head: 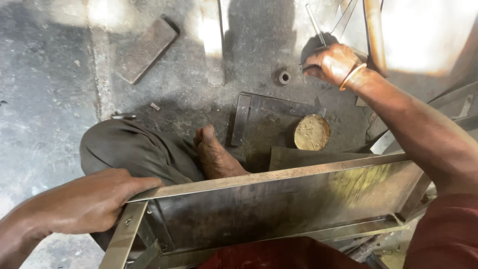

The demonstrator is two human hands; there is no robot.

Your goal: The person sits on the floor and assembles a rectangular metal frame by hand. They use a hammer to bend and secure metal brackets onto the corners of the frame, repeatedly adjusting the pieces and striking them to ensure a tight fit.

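The largest item is the sheet-metal tray (279,209), a folded steel frame that fills the 5 to 7 o'clock part of the view and rests against the person's lap. The left hand (87,201), at 8 o'clock, is closed over the tray's upper left corner and steadies it.

Beyond the tray, a bare foot (214,154) rests on the concrete floor (45,99) near centre. A steel square (259,112) lies just past the foot, and a round yellowish disc (311,132) lies just beside it at 3 o'clock. A flat steel bar (148,49) lies well apart at 11 o'clock.

The right hand (332,63), at 1 o'clock, is curled around a thin metal rod (314,24).

Judged step: tool retrieval, with the workpiece held in place. The next move appears to call for a secure grip on the rod and an unshifted tray.
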